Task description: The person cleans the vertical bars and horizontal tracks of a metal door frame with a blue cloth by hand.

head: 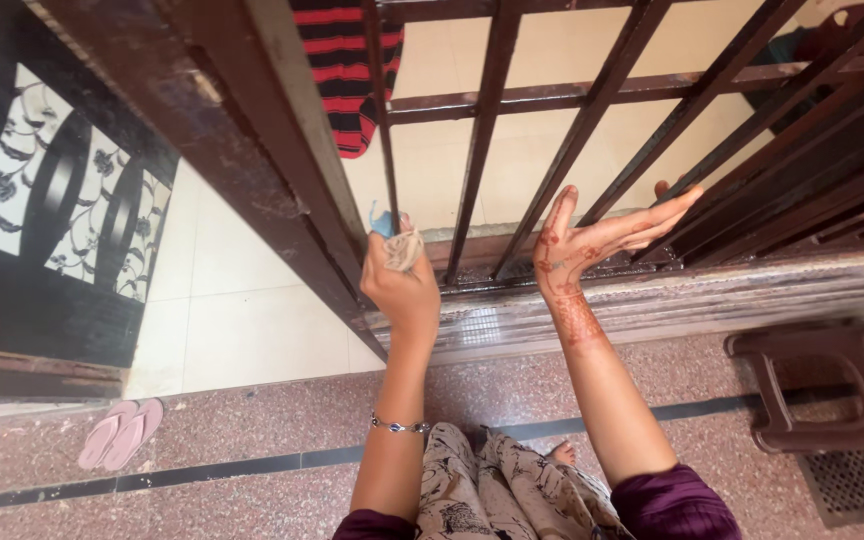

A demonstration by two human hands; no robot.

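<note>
Left hand (399,272) closed around a blue-and-tan cleaning cloth (395,237), pressed against a thin vertical bar (386,130) of the dark metal window grille (592,95). Right hand (592,243) open flat, fingers stretched toward the slanted bars, holding nothing, patterned with reddish henna. Silver bracelet (399,426) below the left hand on the wrist. Brown plastic stool (832,385) off to the right of the right hand. Pink slippers (120,432) far left of the left hand on the speckled floor.

Bright daylight, sharp, wide-angle edge warp
</note>
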